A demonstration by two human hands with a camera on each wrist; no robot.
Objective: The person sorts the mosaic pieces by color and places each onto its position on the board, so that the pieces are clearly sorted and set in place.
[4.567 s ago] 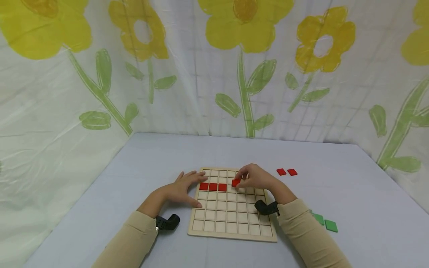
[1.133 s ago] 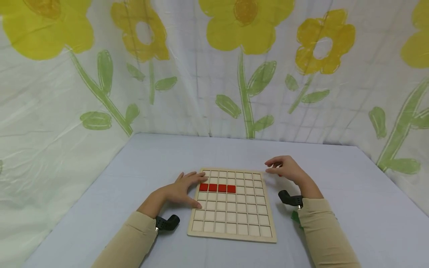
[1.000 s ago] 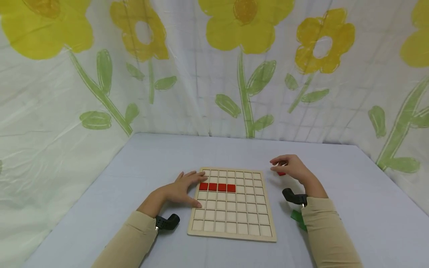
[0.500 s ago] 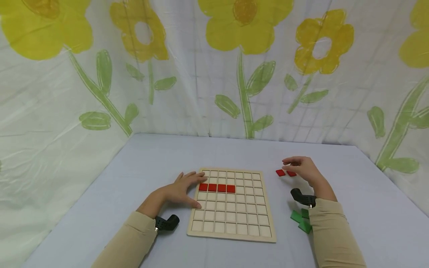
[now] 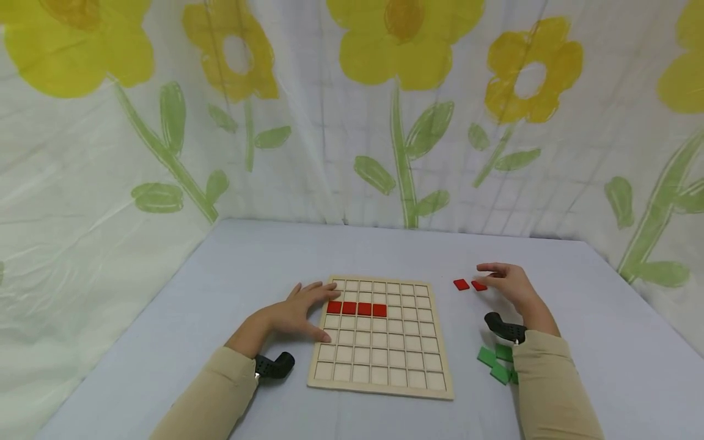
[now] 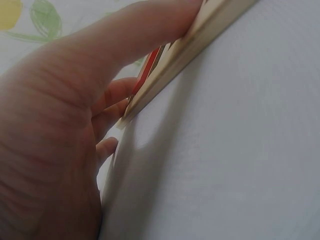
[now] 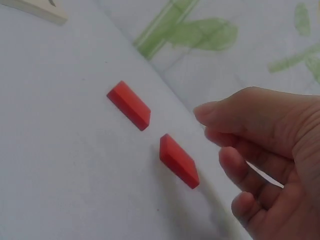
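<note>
a shallow pinch could skid the loose red tiles (image 5: 461, 285), lying right of the grid board (image 5: 379, 388), across the desk (image 5: 264, 256); uneven pressure might shift the board. the right hand (image 5: 514, 285) hangs beside those tiles, fingers loosely bent, grip apart and empty; the left hand (image 5: 294, 315), grip spread, rests on the board's left edge.

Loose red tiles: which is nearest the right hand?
In the head view, the right tile, farther from the board and by the right hand; the left tile lies nearer the board.
</note>
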